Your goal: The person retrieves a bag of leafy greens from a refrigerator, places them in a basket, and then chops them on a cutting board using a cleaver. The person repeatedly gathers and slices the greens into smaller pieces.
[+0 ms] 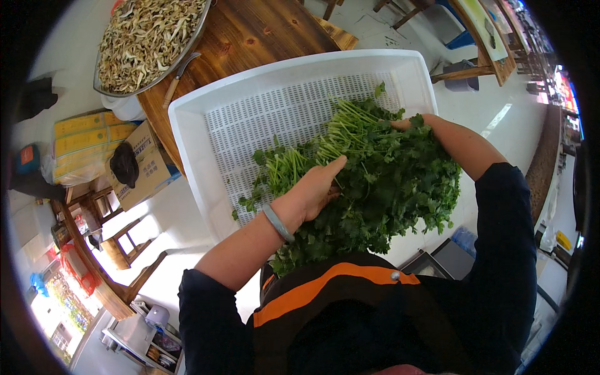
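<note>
A big leafy heap of cilantro (375, 197) fills the near right part of a white perforated plastic crate (262, 112) and bulges over its near rim. Its pale green stems point to the far side. My left hand (316, 190), with a bangle at the wrist, grips the heap from the left, thumb on top and fingertips partly hidden among leaves. From the right, my right hand (402, 123) holds the same heap; leaves cover most of its fingers. A smaller cilantro bunch (283, 168) lies in the crate left of the heap.
The crate rests on a wooden table (262, 33). Beyond its left corner lies a wooden-handled knife (178, 79), beside a wide metal pan of sliced dried pieces (150, 44). Cardboard boxes (143, 164) stand on the floor at left. At far right, another table holds a cutting board (483, 28).
</note>
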A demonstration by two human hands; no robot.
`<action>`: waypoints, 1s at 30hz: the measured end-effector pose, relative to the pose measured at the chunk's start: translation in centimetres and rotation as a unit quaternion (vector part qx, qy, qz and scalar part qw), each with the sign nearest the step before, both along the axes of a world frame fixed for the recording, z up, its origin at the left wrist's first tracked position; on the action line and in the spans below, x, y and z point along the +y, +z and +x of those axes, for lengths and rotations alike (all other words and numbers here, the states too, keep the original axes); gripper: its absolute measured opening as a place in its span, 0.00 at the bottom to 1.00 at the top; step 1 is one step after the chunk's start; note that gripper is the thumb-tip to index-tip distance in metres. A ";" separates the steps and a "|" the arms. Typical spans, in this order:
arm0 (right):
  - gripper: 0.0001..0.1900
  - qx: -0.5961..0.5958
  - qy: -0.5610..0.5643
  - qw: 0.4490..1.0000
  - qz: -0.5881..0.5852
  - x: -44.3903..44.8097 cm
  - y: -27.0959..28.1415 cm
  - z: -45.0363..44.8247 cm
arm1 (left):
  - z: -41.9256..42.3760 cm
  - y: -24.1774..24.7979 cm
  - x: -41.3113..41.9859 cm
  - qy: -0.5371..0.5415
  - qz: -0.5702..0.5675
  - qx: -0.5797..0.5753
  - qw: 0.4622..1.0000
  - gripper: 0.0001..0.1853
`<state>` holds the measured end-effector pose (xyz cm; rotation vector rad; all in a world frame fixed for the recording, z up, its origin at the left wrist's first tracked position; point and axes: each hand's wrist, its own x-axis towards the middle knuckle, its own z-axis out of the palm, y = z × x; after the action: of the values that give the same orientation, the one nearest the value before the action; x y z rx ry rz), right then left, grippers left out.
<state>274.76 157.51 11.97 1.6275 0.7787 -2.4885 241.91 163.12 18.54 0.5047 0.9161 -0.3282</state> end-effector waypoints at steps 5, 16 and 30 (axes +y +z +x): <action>0.35 0.106 -0.110 0.985 -0.079 -3.0 -2.0 0.6 | 0.2 -2.0 -2.2 0.013 -0.006 0.023 1.000 0.53; 0.19 0.104 -0.231 0.937 -0.239 -5.9 -2.6 -1.6 | 0.5 -5.5 -4.7 0.059 -0.050 0.001 0.997 0.66; 0.39 -0.113 -0.073 0.989 -0.067 -7.0 6.3 -6.2 | 1.2 -0.7 -6.8 0.185 0.137 -0.037 0.972 0.59</action>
<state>268.58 150.49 18.29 1.9337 0.4702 -2.3295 243.13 156.28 17.79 0.5825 0.9674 0.1581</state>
